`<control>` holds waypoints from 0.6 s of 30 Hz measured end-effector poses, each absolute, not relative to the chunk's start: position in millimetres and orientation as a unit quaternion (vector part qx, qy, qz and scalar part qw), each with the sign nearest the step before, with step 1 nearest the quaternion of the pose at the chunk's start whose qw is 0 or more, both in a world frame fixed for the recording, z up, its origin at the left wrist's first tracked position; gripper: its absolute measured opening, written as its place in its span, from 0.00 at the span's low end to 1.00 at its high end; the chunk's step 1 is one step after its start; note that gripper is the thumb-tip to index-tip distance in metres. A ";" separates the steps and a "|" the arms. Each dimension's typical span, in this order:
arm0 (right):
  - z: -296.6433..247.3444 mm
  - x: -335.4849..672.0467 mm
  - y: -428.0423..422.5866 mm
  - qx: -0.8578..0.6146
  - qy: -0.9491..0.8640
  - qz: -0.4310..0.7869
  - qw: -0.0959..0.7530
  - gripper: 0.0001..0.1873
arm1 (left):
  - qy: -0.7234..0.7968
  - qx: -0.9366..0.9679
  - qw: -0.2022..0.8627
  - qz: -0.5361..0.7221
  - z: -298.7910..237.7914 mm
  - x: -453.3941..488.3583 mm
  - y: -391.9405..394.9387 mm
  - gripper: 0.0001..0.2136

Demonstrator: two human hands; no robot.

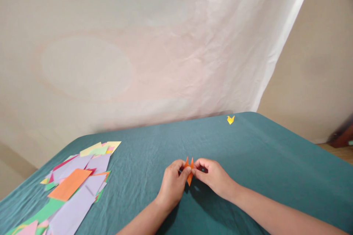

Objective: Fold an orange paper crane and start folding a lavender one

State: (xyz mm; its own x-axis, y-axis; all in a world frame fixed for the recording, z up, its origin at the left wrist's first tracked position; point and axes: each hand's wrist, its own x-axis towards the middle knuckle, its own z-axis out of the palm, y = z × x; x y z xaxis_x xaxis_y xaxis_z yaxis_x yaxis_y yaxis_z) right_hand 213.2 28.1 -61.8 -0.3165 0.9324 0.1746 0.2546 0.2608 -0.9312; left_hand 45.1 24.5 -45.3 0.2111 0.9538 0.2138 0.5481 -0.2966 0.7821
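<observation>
Orange folded paper (pixel 189 180), pinched by my left hand (pixel 173 180) and right hand (pixel 211 174) (shaping seemingly unfinished); yellow figure (pixel 230 120), apparently complete.

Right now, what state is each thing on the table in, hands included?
Orange paper: folded, pointed, held in both hands
Left hand: pinching orange paper
Right hand: pinching orange paper
Yellow paper: folded, unheld
Paper sheets: loose, overlapping
Tablecloth: spread, slightly wrinkled

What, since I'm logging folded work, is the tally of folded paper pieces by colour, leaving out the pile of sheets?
Orange: 1, the pointed piece held in the left hand and right hand
Yellow: 1, the small figure near the far edge
Total: 2
</observation>
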 end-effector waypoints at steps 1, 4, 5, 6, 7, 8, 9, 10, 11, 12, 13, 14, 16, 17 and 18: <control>-61.5 213.5 28.3 -0.432 -0.687 0.430 0.396 0.12 | 0.519 0.721 0.290 0.357 -45.2 45.3 24.9 0.10; -59.9 214.6 28.0 -0.430 -0.686 0.435 0.395 0.11 | 0.524 0.711 0.309 0.353 -45.0 45.5 26.0 0.10; -59.3 215.0 27.8 -0.433 -0.685 0.434 0.395 0.11 | 0.526 0.708 0.315 0.350 -45.2 45.2 26.1 0.09; -58.9 215.3 27.7 -0.438 -0.683 0.432 0.394 0.10 | 0.531 0.703 0.315 0.353 -45.4 44.7 26.1 0.08; -58.8 215.5 27.6 -0.446 -0.680 0.428 0.394 0.10 | 0.537 0.698 0.305 0.362 -45.8 44.0 25.8 0.05; -58.8 215.7 27.7 -0.455 -0.676 0.424 0.395 0.09 | 0.543 0.694 0.286 0.377 -46.2 43.2 25.3 0.03; -59.0 215.8 27.9 -0.462 -0.672 0.421 0.397 0.09 | 0.544 0.695 0.262 0.391 -46.4 42.3 24.5 0.02; -59.3 215.7 28.2 -0.467 -0.669 0.420 0.399 0.08 | 0.540 0.701 0.237 0.400 -46.4 41.4 23.4 0.02; -59.7 215.6 28.6 -0.471 -0.665 0.419 0.400 0.08 | 0.532 0.713 0.218 0.402 -46.2 40.8 22.1 0.02; -60.0 215.5 29.0 -0.475 -0.662 0.418 0.402 0.08 | 0.520 0.728 0.208 0.396 -45.7 40.4 20.6 0.03; -60.2 215.4 29.3 -0.478 -0.661 0.415 0.403 0.08 | 0.507 0.742 0.207 0.386 -44.9 40.5 18.9 0.05; -60.2 215.3 29.4 -0.482 -0.662 0.410 0.403 0.08 | 0.496 0.754 0.211 0.377 -44.0 41.0 17.2 0.07; -59.0 215.5 29.0 -0.488 -0.668 0.393 0.403 0.07 | 0.481 0.763 0.229 0.365 -41.7 43.0 13.8 0.09; -57.7 215.7 28.4 -0.487 -0.673 0.383 0.403 0.07 | 0.475 0.764 0.244 0.362 -40.5 44.2 12.4 0.10; -55.9 216.0 27.5 -0.481 -0.681 0.377 0.403 0.07 | 0.468 0.764 0.262 0.359 -39.6 45.4 11.4 0.11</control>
